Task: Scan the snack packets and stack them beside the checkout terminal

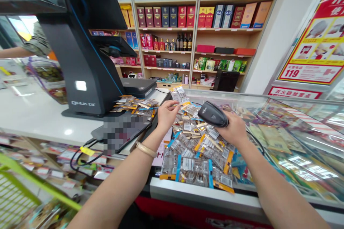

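Observation:
My right hand (234, 128) is wrapped round a black handheld barcode scanner (213, 114), its head tilted over the pile and pointing left. The fingertips of my left hand (167, 115) pinch the edge of a small clear snack packet (179, 94) with an orange end, raised at the back of the pile. Beneath both hands spreads a heap of similar snack packets (194, 168), clear with barcodes and blue or orange ends, on the glass-topped counter. A smaller stack of such packets (134, 105) lies to the left, beside the foot of the checkout terminal.
A black checkout terminal (80, 61) rises from the white counter (34, 114) at left. In front of it lies a dark device (126, 132) with cables. A green basket (18, 186) is low at left. Shelves (169, 28) of boxes and bottles stand behind. Another person's arm (16, 53) shows far left.

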`<state>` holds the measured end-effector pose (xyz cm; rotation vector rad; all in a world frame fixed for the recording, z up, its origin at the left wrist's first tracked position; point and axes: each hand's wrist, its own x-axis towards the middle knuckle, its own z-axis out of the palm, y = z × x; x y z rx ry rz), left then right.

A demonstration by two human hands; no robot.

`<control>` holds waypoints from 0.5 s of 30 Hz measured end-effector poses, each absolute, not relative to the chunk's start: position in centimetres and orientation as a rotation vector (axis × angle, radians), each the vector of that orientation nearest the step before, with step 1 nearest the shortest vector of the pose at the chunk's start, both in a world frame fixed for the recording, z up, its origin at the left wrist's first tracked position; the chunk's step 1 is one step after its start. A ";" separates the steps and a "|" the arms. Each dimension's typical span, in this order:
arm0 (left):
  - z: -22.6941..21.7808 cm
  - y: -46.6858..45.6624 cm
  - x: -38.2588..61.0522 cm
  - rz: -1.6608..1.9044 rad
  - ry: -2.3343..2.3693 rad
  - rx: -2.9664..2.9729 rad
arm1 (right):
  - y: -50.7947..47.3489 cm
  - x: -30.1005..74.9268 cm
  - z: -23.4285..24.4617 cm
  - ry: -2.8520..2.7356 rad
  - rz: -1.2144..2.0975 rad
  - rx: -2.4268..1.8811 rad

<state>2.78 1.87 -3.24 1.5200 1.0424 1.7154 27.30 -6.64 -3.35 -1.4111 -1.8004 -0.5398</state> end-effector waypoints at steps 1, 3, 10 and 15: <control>-3.1 2.2 2.4 1.742 1.084 1.467 | -6.6 27.3 -3.4 -1.797 -0.541 -1.409; -2.8 3.1 1.2 1.805 1.197 1.354 | -6.6 27.4 -3.4 -1.792 -0.541 -1.406; -2.4 6.1 -3.9 1.940 1.531 1.062 | -6.6 27.3 -3.4 -1.768 -0.543 -1.379; -2.6 5.9 -4.3 1.959 1.884 1.178 | -6.6 27.3 -3.3 -1.762 -0.550 -1.376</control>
